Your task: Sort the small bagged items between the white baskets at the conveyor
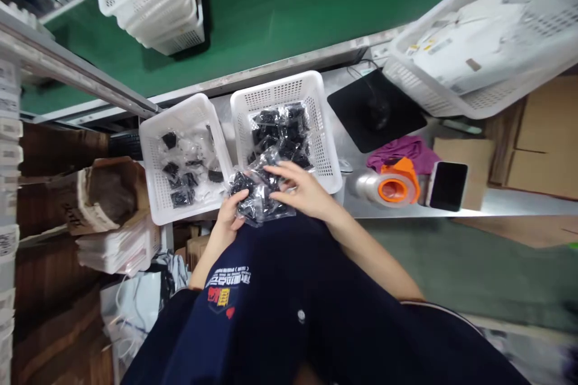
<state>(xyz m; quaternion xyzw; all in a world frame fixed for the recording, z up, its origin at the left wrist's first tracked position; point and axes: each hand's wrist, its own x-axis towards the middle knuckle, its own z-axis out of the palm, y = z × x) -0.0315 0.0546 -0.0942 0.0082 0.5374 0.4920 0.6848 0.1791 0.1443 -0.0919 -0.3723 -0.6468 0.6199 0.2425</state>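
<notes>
Grip clamped: left hand held a bundle of bagged black parts at frame centre, by the white basket. The right hand lay over it, grip unclear. Sorting seemingly underway; next, one bag needs pinching free.

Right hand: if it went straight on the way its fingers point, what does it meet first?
The right hand rests on the bundle of clear bags gripped by the left hand, so that comes first. Beyond it, likely the near left corner of the fuller white basket; depth is unclear.
</notes>
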